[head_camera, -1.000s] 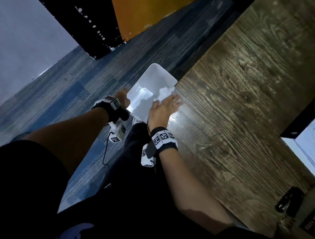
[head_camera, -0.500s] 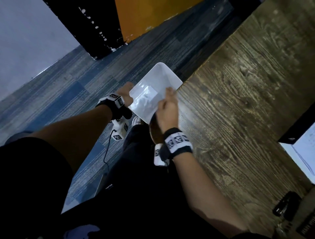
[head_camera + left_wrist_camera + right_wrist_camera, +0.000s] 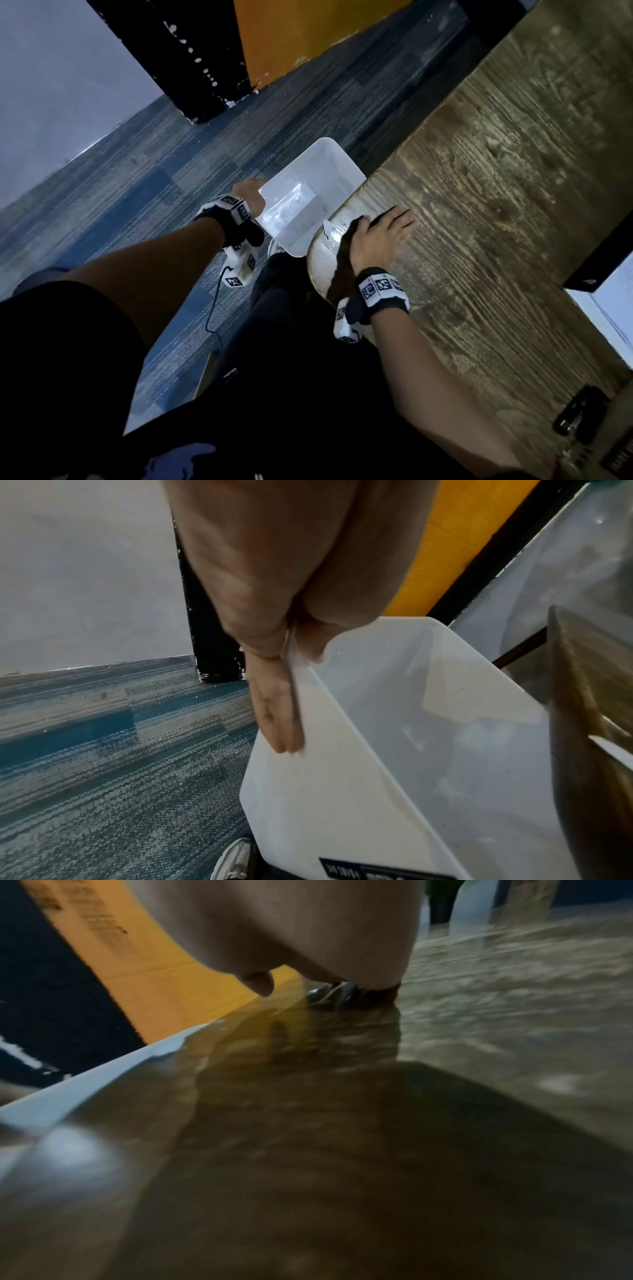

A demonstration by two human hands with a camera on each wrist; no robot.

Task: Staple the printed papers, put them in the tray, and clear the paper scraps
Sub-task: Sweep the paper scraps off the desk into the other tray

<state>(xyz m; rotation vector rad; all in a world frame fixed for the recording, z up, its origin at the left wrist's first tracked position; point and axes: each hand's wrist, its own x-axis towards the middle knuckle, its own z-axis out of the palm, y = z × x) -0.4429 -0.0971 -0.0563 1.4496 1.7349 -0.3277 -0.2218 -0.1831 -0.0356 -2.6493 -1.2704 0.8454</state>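
A white plastic bin [image 3: 322, 164] hangs just below the rounded edge of the wooden table [image 3: 496, 205]. My left hand [image 3: 248, 197] grips its near rim; in the left wrist view the fingers [image 3: 274, 718] lie along the outer wall of the bin [image 3: 342, 804] and the thumb is inside. Pale paper scraps [image 3: 294, 212] lie on the bin's bottom. My right hand [image 3: 380, 233] rests flat on the table by the edge, fingers spread and holding nothing. One small torn white scrap [image 3: 327, 228] sits on the table edge, just left of that hand.
A black stapler [image 3: 579, 411] lies at the table's near right. White sheets [image 3: 609, 308] show at the right edge under a dark object [image 3: 596, 270]. Blue carpet [image 3: 137, 205], an orange panel [image 3: 308, 34] and a black post [image 3: 178, 58] lie beyond. My shoe [image 3: 232, 859] is below the bin.
My right hand has left the bin's mouth and moved back onto the table top, where it now lies flat. The left hand still holds the bin at the table edge.
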